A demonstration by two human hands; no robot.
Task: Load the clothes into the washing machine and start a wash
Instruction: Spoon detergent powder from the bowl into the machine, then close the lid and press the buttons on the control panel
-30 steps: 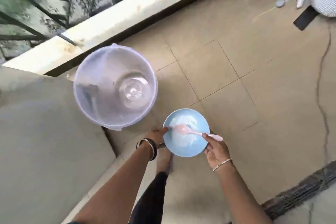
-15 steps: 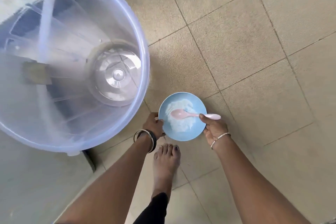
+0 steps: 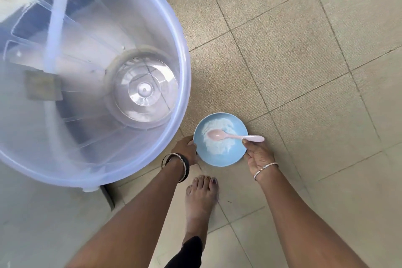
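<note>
Head view, looking down. The left hand [image 3: 186, 150] curls its fingers [image 3: 191, 142] closed around the left rim of a round, smooth blue bowl [image 3: 226, 156] holding white powder [image 3: 214, 146]. The right hand [image 3: 258, 155] cups the bowl's right edge, its thumb pinning a glossy pink plastic spoon [image 3: 230, 135] across the rim. A translucent, ribbed plastic washer tub [image 3: 87, 67] stands open just left of the bowl on the beige tiled floor [image 3: 304, 61]. It looms larger than half a second ago; both grips are unchanged.

Single head view, looking steeply down, close range: washer tub [image 3: 87, 76] at 10 o'clock, tiled floor [image 3: 304, 72] at 2 o'clock.
</note>
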